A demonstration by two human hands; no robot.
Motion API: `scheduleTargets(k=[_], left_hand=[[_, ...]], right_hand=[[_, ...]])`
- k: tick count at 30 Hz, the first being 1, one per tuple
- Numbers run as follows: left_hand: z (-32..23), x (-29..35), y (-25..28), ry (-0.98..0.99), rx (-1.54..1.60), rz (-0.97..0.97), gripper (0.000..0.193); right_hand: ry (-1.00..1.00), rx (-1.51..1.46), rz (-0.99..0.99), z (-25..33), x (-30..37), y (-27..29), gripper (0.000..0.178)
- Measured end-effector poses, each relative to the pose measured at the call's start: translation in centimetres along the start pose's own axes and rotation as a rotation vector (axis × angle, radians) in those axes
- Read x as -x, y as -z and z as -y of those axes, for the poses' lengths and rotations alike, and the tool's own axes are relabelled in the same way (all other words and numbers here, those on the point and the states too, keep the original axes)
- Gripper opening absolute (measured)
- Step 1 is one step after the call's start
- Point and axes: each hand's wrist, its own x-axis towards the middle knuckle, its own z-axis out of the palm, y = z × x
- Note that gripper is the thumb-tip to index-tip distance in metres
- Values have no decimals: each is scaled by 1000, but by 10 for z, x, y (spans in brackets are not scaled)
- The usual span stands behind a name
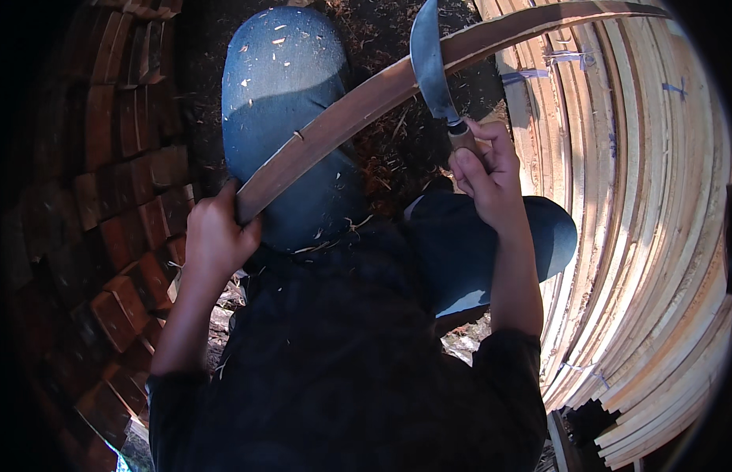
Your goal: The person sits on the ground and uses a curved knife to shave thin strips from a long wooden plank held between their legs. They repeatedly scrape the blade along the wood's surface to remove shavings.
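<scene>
My left hand (218, 238) is closed round the near end of a long, thin wooden strip (332, 140) with a brown face. The strip runs across my raised left knee and slants up to the far right, looking bent through the lens. In my right hand (492, 169) is the short wooden handle of a sickle (430, 64) with a wide, curved blade. That blade lies across the strip's middle, its tip toward the far side; whether it touches the wood I cannot tell. A small dark nub (299, 135) sticks out from the strip's edge near the knee.
Stacked reddish-brown wood pieces (114, 318) line the left side. On the right lies a big pile of long pale wooden strips (617, 197), some tied with purple bands (526, 76). Shavings litter the dark ground (382, 169) and my jeans (283, 71).
</scene>
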Motion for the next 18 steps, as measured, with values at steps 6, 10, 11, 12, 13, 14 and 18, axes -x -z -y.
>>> scheduleTargets(k=[6,10,11,12,13,14,18], left_hand=[[-3,-1,4,3,-3,19,46],[-1,-1,3,15,-1,33,48],[-2,1,4,11,4,31,49],[-3,2,4,7,8,28,49],[-4,4,2,16,4,32,49],[-3,2,2,15,-6,30,50],[-4,3,2,43,-16,46,49]], right_hand=[[45,-124,-256,5,-3,5,32],[262,305,-48,-4,6,5,30],[122,-28,-249,-4,3,6,30],[124,60,-190,-6,2,7,30],[125,148,-130,-7,1,9,30],[136,233,-78,-8,-1,8,30],[247,-253,-225,1,-4,17,33]])
